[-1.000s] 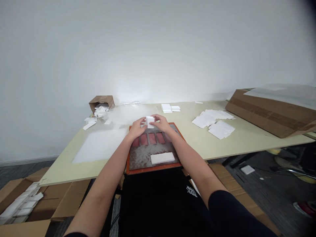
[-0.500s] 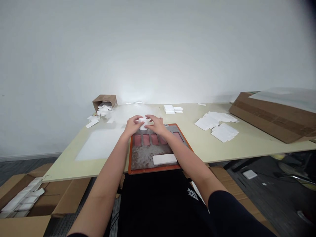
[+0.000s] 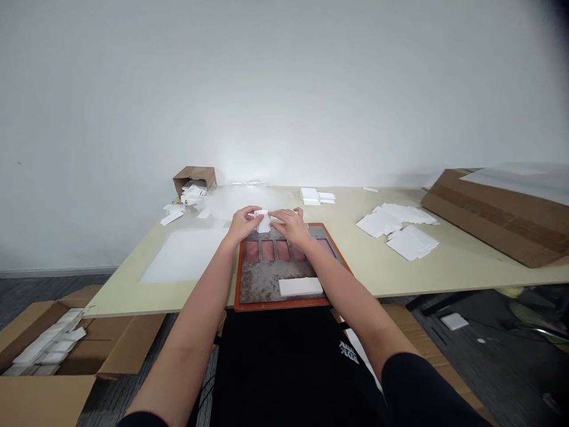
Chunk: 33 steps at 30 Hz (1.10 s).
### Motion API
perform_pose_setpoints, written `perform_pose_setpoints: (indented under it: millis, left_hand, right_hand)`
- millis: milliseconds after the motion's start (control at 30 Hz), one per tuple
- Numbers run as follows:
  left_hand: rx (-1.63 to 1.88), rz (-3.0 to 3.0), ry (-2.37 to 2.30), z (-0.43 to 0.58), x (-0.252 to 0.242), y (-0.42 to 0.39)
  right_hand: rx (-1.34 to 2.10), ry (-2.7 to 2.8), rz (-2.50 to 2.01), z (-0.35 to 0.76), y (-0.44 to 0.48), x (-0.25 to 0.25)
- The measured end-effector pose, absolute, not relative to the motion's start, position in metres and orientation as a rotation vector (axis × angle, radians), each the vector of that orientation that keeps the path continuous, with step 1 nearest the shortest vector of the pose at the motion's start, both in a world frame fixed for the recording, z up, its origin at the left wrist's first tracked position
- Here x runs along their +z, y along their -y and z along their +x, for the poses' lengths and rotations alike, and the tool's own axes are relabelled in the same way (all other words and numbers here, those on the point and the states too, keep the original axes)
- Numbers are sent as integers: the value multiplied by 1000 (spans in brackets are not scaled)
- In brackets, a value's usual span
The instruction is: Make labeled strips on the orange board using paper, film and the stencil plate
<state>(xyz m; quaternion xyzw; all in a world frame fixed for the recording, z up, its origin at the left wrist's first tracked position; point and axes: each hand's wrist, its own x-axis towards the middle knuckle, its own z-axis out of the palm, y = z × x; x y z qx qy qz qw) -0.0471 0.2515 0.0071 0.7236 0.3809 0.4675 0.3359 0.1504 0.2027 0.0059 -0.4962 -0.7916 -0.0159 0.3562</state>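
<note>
A small folded white cardboard piece [image 3: 264, 222] stands above the back edge of a grey plate [image 3: 262, 281] with an orange rim. My left hand [image 3: 243, 227] pinches its left side between thumb and fingers. At its right side, the fingertips and thumb of my right hand [image 3: 291, 226] are closed on the edge. The plate has a row of rectangular openings showing pink, partly covered by my right forearm. A flat white cardboard strip [image 3: 300, 287] lies on the plate's near part.
Small white pieces [image 3: 310, 196] are stacked near the wall. Flat white card blanks [image 3: 412, 242] lie to the right, before a large cardboard box [image 3: 493, 216]. At back left, a small carton [image 3: 194, 174] spills white pieces. An open box [image 3: 113, 350] with white pieces stands below left.
The view has shifted slightly, moving the scene a little to the right. My right hand's fingers have flattened along the right side of the white piece, which both hands still hold.
</note>
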Motion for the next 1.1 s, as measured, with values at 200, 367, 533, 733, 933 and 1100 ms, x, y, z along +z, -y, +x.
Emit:
perform_pose_setpoints:
  millis: [200,367,533,733,933,1100]
  left_hand:
    - [1196,1878,-999,-48,2,-259]
    - [1196,1884,-1003,-48,-2,-262]
    - [1193,1882,-1011,-48,-3,-264]
    - [1207,1882,-1014,-46,0,-260]
    - [1248,1897,-1009,-46,4,-256]
    - [1274,1900,-1017,-45,4,-255]
  right_hand:
    - [-29,2031,-1264,150,-209,1]
    - [-29,2034,-1239,151,-210,-1]
    - [-8,2036,-1205,153,-210,-1]
    - [42,1997,-1169,155,-210,1]
    - [146,1923,-1132,153,-207,5]
    - [332,1838,-1097,152,-203,12]
